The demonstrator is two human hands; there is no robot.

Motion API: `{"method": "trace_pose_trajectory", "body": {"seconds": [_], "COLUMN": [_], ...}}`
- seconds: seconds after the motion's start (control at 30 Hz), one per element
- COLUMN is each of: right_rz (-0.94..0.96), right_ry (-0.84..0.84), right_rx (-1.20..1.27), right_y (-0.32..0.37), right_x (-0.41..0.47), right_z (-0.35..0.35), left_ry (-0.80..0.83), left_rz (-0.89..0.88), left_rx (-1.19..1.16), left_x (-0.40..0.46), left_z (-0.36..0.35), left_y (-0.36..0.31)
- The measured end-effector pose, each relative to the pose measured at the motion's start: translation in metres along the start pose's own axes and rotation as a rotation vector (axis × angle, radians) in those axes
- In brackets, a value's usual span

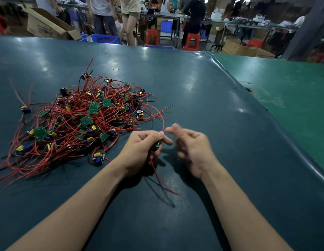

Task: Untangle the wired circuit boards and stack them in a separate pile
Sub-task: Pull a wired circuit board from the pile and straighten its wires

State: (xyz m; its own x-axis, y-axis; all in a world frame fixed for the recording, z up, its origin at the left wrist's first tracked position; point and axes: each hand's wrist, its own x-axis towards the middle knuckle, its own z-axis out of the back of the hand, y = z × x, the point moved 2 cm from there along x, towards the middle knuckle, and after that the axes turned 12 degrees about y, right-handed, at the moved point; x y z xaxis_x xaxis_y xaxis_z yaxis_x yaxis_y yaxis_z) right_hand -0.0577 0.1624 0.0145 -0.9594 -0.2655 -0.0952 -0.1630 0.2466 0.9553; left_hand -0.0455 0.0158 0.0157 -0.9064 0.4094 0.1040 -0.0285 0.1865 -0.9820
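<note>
Tangled pile [79, 120]: green boards, red wires, toward table [202, 91] left edge. My left hand [141, 151] grips one board [157, 144]; right hand [192, 149] blurred, fingers loosely curled, grip indeterminate.

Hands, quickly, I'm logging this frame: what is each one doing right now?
Left hand: grips a small circuit board with red wires.
Right hand: blurred by motion, fingers loosely curled; whether it holds the wire cannot be told.
</note>
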Motion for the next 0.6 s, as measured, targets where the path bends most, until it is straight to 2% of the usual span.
{"method": "trace_pose_trajectory", "body": {"seconds": [0.1,0.27,0.43,0.5,0.6], "right_rz": [-0.118,-0.085,-0.014,0.050,0.199], "right_ry": [0.133,0.128,0.020,-0.063,-0.217], "right_rx": [0.009,-0.084,-0.046,-0.198,-0.586], "right_y": [-0.001,0.005,0.003,0.001,0.003], "right_x": [-0.004,-0.007,-0.002,0.002,0.006], "right_z": [-0.008,-0.002,-0.003,0.000,0.005], "left_ry": [0.039,0.050,0.046,0.044,0.048], "left_rz": [0.001,0.014,0.054,0.059,0.051], "left_rx": [0.084,0.298,0.395,0.457,0.515], "left_x": [-0.003,-0.004,-0.003,-0.003,-0.005], "left_z": [-0.004,-0.006,-0.007,-0.009,-0.011], "left_y": [-0.001,-0.001,0.000,0.002,0.002]}}
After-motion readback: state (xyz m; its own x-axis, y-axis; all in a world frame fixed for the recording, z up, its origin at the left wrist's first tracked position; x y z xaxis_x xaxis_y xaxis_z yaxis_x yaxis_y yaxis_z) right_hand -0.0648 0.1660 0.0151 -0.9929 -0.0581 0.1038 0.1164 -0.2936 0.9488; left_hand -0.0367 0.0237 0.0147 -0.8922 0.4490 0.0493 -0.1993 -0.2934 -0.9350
